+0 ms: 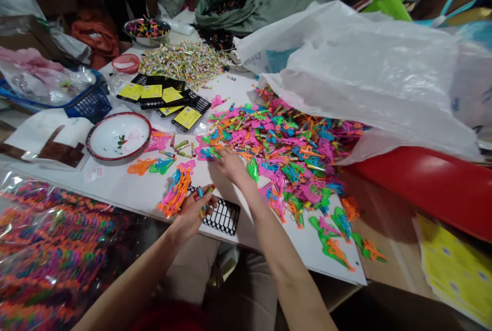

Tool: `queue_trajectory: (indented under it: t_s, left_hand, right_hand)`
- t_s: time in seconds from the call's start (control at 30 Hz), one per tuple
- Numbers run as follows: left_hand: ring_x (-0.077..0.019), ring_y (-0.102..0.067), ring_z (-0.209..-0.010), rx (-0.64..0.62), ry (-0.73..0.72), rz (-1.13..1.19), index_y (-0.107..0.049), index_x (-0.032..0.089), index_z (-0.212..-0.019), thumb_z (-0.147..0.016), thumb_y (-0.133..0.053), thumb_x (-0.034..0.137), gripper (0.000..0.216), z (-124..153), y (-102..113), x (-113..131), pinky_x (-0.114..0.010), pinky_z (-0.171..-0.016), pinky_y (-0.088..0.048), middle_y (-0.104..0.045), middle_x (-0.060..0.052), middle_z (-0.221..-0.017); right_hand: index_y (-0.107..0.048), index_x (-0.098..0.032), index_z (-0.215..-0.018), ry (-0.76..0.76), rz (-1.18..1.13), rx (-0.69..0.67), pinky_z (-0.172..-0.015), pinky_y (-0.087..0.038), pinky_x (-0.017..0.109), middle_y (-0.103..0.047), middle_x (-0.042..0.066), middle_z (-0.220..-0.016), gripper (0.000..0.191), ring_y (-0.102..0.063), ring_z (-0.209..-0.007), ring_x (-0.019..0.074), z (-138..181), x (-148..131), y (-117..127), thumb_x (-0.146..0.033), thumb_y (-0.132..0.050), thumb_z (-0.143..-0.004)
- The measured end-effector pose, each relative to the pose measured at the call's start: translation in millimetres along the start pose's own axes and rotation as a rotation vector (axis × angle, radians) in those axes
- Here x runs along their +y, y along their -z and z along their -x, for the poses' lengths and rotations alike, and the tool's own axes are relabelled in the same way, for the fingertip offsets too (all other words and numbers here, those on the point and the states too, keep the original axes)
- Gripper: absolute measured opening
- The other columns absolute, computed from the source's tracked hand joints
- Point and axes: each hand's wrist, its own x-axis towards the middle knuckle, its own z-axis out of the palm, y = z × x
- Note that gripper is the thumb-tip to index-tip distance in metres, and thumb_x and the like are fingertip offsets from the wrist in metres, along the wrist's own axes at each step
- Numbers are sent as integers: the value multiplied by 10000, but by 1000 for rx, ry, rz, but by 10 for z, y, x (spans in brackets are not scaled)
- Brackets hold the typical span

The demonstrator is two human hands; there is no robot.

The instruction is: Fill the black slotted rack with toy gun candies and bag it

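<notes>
My left hand [194,210] is closed around a few small coloured tubes [200,193], blue and yellow-green, near the table's front edge. Right beside it stands a row of orange and pink plastic pieces [177,190], packed together; whether the hand touches them I cannot tell. Partly under this hand lies a black grid tray [226,216]. My right hand [231,166] is at the near left edge of a big heap of bright plastic pieces [265,141]. Its fingertips reach pink and blue pieces there, and their grip is blurred. Several loose tubes [183,145] lie left of it.
A white enamel dish [115,133] with a red rim stands left, before black trays with yellow cards [188,117]. Behind are a pile of small tubes [184,62] and a blue basket [90,98]. A white sack [365,59] spills onto the heap. A red surface [423,182] is right.
</notes>
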Motion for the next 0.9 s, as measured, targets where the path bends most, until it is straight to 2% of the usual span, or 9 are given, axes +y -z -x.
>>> queue_trajectory:
  t_s: [0.1, 0.23, 0.37, 0.43, 0.57, 0.63, 0.73, 0.8, 0.9]
  left_hand:
    - [-65, -540, -588, -2, 8, 120, -684, 145, -909, -585, -864, 362, 430, 39, -24, 1, -178, -544, -392, -565, 34, -612]
    - [-79, -518, -550, 41, -117, -8, -690, 137, -857, -672, -781, 468, 390, -38, -108, -48, -197, -527, -391, -559, 19, -572]
    - [-125, -603, -749, 232, -391, -312, -679, 162, -954, -715, -732, 464, 389, -184, -163, -96, -231, -642, -469, -661, -57, -953]
    - [-134, -614, -824, 214, -512, -384, -663, 179, -1020, -728, -721, 455, 406, -239, -201, -123, -238, -703, -489, -644, -67, -1067]
    - [-85, -525, -531, -6, -335, -358, -645, 145, -984, -690, -740, 497, 468, -220, -395, -224, -207, -514, -430, -619, 2, -703]
    - [-70, -469, -465, -42, -234, -258, -626, 142, -907, -644, -768, 510, 474, -148, -528, -272, -186, -439, -354, -560, 38, -597]
    - [-64, -482, -507, -47, -201, -127, -607, 153, -844, -615, -791, 498, 454, -42, -673, -313, -170, -435, -324, -554, 41, -632]
    - [-54, -462, -511, -69, -199, -165, -631, 146, -864, -623, -789, 495, 452, -9, -693, -327, -172, -443, -325, -560, 36, -668]
    - [-44, -435, -503, -30, -227, -332, -669, 130, -952, -643, -782, 480, 480, -8, -613, -343, -179, -447, -319, -577, 23, -696]
  right_hand:
    - [-569, -124, -1155, -67, 227, -73, -867, -463, 335, -612, 152, -1109, 282, -544, -1068, 267, -225, -98, -221, -120, -420, -916]
    - [-548, -100, -1204, -107, 257, -7, -894, -445, 339, -609, 171, -1137, 330, -528, -1076, 270, -64, -48, -352, -117, -370, -927]
    - [-583, -119, -1166, -152, 44, 170, -859, -460, 333, -648, 143, -1080, 303, -573, -1011, 241, 495, 158, -58, -158, -419, -913]
    - [-621, -143, -1091, -111, -91, 201, -807, -469, 310, -672, 106, -997, 257, -603, -905, 207, 824, 181, 165, -188, -445, -910]
    - [-673, -182, -954, -111, -327, 196, -695, -456, 268, -662, 26, -806, 189, -579, -700, 144, 1289, 75, 422, -274, -519, -894]
    - [-667, -196, -998, -197, -522, 304, -653, -457, 256, -639, 5, -780, 229, -559, -664, 131, 1391, 25, 373, -360, -576, -868]
    - [-606, -214, -1133, -274, -788, 521, -697, -495, 270, -631, 36, -962, 429, -586, -788, 152, 1452, -40, 129, -460, -657, -786]
    - [-600, -206, -1089, -323, -816, 625, -755, -501, 292, -614, 64, -1036, 381, -586, -876, 173, 1477, -101, -31, -467, -614, -812]
    - [-576, -197, -908, -459, -706, 795, -723, -478, 291, -603, 44, -858, 251, -564, -793, 169, 1532, -192, -90, -426, -472, -898]
